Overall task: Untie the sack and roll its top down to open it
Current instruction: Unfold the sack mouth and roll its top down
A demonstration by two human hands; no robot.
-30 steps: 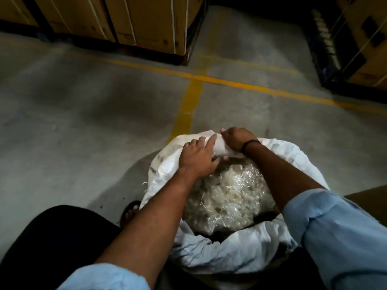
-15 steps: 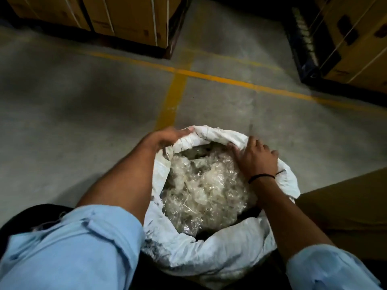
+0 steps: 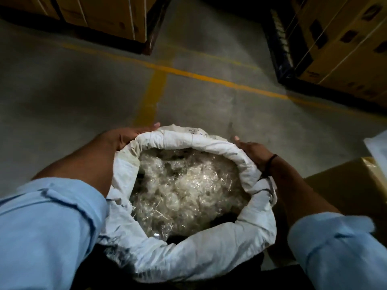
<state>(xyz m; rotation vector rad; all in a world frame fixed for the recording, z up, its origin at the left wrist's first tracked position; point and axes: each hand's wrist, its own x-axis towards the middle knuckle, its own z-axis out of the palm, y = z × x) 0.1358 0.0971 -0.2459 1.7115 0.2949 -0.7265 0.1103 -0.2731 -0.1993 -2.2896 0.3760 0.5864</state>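
Note:
A white woven sack (image 3: 209, 256) stands on the floor between my knees. Its mouth is open and its top is rolled down into a thick rim (image 3: 184, 139). Inside lies a clear plastic liner full of pale shredded material (image 3: 188, 189). My left hand (image 3: 125, 137) holds the rolled rim at its far left, with a fingertip reaching along the outside. My right hand (image 3: 254, 151), which has a black band at the wrist, holds the rim's outer right side. A loose tie string (image 3: 269, 185) hangs on the rim below my right wrist.
Grey concrete floor with yellow painted lines (image 3: 155, 91) stretches ahead. Strapped cardboard cartons on pallets stand at the far left (image 3: 109, 15) and far right (image 3: 343, 45). A brown box (image 3: 347, 189) sits close on my right, beside the sack.
Both hands left the far middle of the rim and moved apart. The left went to the far left outside and the right to the outer right. The mouth is wider and the rim is rolled thicker.

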